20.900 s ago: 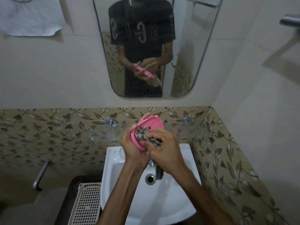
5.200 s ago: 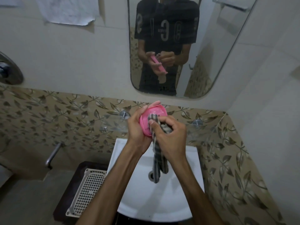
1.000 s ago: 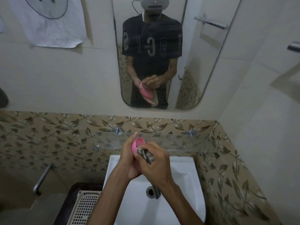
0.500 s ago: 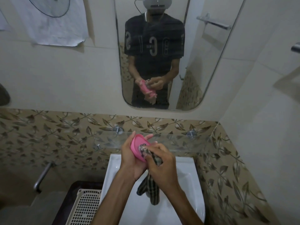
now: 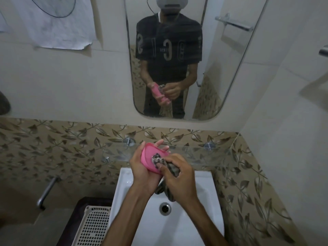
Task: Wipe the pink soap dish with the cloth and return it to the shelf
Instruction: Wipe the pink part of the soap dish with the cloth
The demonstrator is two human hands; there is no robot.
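1. Over the white sink [image 5: 209,206], one pink soap dish [image 5: 149,159] is held up in front of the glass shelf [image 5: 195,153], not resting on it.
2. One checked cloth [image 5: 160,161] is in play: its bunched end presses into the hollow of the dish, and its loose tail hangs down between the two wrists toward the drain [image 5: 165,208].
3. Two bare hands work together, both forearms rising from the lower edge of the view.
4. The left hand [image 5: 142,173] cradles the dish from behind and below; its grip is clamped on the dish, thumb along the near rim and fingertips showing past the far rim.
5. The right hand [image 5: 179,176] has its grip closed on the cloth, fingers curled round the bunch and pushing it against the dish's inner face.
6. Two round metal mounts fix the shelf to the leaf-patterned tile band.
7. One mirror [image 5: 221,77] above repeats the scene: a person in a dark shirt with the dish and cloth at waist height.
8. One perforated plastic basket [image 5: 92,226] sits just left of the sink, and one sheet of paper [image 5: 58,23] hangs on the wall at upper left.
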